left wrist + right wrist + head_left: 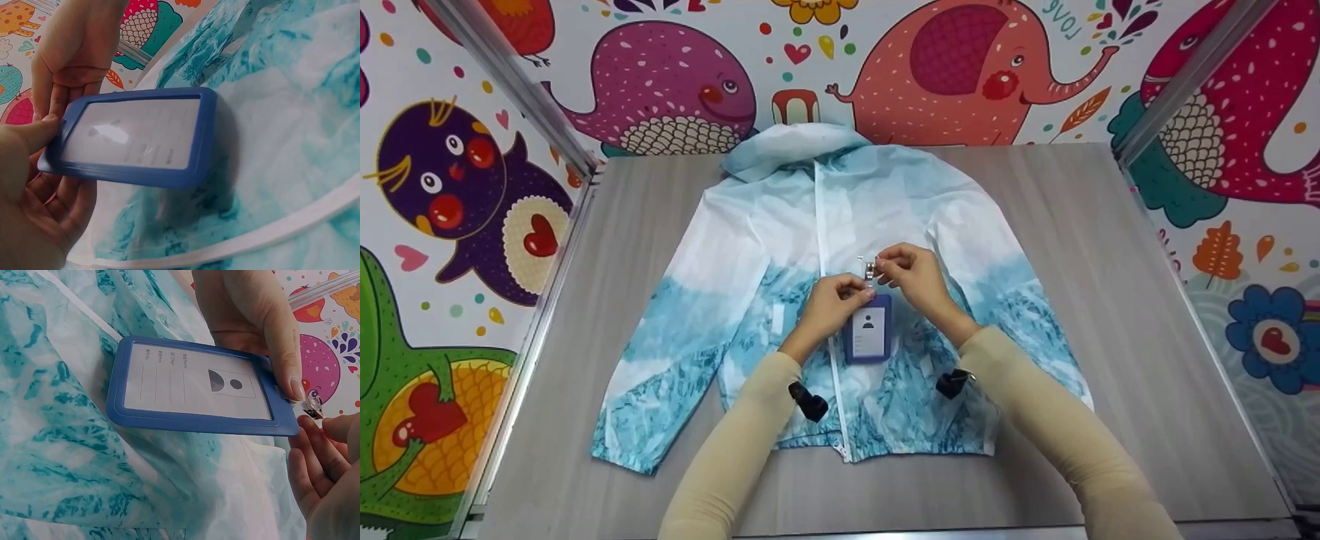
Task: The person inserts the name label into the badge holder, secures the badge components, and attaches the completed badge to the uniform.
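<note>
A blue-framed ID badge holder (869, 330) with a white card inside hangs over the front of a blue and white hooded jacket (787, 225). My left hand (834, 304) pinches the badge holder at its top edge, thumb on the front face, as the right wrist view shows. At the top of the badge is a small metal clip (313, 406). My right hand (913, 276) pinches this clip between thumb and fingertips, just above and to the right of the left hand. In the left wrist view the badge holder (132, 138) stands off the jacket fabric and throws a shadow on it.
The jacket lies spread face up on a grey wood-grain table (1125, 315), hood away from me, white zipper (819, 225) down its middle. Printed cartoon walls (960, 67) and metal posts (510, 82) border the table at the back and sides.
</note>
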`<state>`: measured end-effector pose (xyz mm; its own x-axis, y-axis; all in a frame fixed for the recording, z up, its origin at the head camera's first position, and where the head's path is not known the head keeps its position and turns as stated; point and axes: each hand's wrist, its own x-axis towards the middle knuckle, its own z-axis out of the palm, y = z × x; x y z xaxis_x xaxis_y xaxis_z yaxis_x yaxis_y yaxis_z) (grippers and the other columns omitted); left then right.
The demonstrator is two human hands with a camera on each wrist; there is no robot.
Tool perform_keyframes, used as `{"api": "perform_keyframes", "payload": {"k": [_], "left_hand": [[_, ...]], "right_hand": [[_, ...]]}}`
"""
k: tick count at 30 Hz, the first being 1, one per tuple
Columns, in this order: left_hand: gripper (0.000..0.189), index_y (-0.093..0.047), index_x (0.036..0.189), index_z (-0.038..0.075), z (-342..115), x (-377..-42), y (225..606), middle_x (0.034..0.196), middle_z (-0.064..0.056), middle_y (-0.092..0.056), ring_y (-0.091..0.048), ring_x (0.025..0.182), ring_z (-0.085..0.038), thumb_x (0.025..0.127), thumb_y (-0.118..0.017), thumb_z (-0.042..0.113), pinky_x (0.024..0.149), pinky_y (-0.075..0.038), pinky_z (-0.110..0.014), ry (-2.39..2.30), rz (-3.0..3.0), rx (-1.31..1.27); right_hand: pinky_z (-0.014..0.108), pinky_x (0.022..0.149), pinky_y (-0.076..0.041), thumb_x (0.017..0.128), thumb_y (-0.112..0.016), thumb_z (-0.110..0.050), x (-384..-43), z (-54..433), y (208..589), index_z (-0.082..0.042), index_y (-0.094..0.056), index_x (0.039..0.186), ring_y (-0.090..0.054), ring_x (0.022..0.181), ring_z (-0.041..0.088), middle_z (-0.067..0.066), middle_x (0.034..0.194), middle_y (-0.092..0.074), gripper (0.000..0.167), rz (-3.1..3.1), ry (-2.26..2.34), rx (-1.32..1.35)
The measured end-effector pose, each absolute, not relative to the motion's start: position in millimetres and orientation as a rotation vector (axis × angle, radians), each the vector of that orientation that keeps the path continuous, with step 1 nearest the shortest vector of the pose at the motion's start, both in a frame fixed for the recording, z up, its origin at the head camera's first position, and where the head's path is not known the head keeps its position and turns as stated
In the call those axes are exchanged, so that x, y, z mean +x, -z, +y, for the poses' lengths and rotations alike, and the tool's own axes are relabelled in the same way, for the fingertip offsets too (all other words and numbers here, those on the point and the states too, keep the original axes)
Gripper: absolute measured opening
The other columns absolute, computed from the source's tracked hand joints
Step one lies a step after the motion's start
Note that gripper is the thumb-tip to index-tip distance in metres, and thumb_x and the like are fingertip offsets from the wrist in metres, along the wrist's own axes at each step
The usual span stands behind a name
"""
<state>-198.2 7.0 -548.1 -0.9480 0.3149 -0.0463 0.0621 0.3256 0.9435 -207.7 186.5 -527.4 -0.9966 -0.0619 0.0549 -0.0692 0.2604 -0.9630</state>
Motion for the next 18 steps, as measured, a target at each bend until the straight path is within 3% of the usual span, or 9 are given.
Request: {"api": "perform_keyframes", "payload": {"k": [7, 11, 13, 18], "left_hand": [[0.018, -0.075, 0.1, 0.006, 8.3, -201.4, 548.5, 0.097, -0.012, -0.076, -0.067, 0.079, -0.01, 0.093, -0.069, 0.022, 0.072, -0.056, -0.026, -1.657, 2.373, 0.345], [0.017, -0.075, 0.1, 0.007, 8.1, -201.9, 549.2, 0.097, -0.012, -0.076, -0.067, 0.079, -0.01, 0.093, -0.069, 0.021, 0.074, -0.056, -0.027, -1.648, 2.373, 0.331], [0.017, -0.075, 0.1, 0.007, 8.0, -201.6, 548.8, 0.096, -0.011, -0.076, -0.067, 0.079, -0.011, 0.093, -0.069, 0.021, 0.074, -0.056, -0.027, -1.642, 2.375, 0.326], [0.017, -0.075, 0.1, 0.007, 8.7, -203.1, 547.7, 0.096, -0.011, -0.076, -0.066, 0.078, -0.01, 0.093, -0.069, 0.021, 0.074, -0.055, -0.026, -1.646, 2.379, 0.335]], "right_hand": [[0.034, 0.07, -0.059, 0.097, -0.062, -0.011, -207.7, 187.2, 523.1, 0.006, -0.068, 0.106, -0.073, 0.079, 0.031, 0.024, 0.097, -0.074, 0.02, -2.495, -1.906, 0.077], [0.032, 0.069, -0.059, 0.097, -0.063, -0.011, -207.9, 187.4, 523.9, 0.004, -0.069, 0.105, -0.073, 0.074, 0.024, 0.023, 0.096, -0.075, 0.018, -2.484, -1.921, 0.072], [0.025, 0.066, -0.057, 0.096, -0.063, -0.012, -209.8, 188.2, 528.7, 0.001, -0.07, 0.103, -0.072, 0.072, 0.019, 0.02, 0.094, -0.076, 0.016, -2.484, -1.913, 0.07], [0.024, 0.065, -0.056, 0.096, -0.063, -0.012, -210.9, 187.9, 527.6, 0.0, -0.07, 0.102, -0.073, 0.073, 0.022, 0.02, 0.094, -0.076, 0.015, -2.492, -1.891, 0.063]]}}
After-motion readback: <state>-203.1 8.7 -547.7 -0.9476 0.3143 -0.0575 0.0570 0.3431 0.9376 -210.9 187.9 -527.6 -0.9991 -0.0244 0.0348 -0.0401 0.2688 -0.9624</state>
